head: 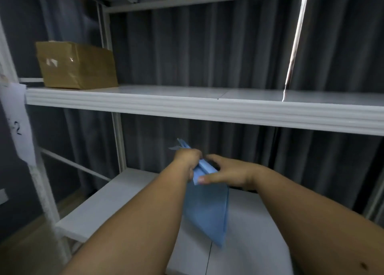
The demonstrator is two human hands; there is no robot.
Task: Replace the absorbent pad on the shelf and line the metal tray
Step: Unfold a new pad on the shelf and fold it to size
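Folded blue pad [205, 210] held in mid-air above lower shelf [99, 204], hanging by its top edge. Left hand [188, 160] fisted around bunched upper end; right hand [226, 174] pinching the fold, thumb in front, fingers behind. Risk: layers clinging and opening unevenly, or loose corner slipping from the pinch and dropping crooked. Risk: raised elbows or pad corner catching the middle shelf [187, 106] lip directly overhead. Open room ahead on both boards; box [76, 65] far left, upright post [118, 141] left, curtain [207, 50] behind. Metal tray not in view.
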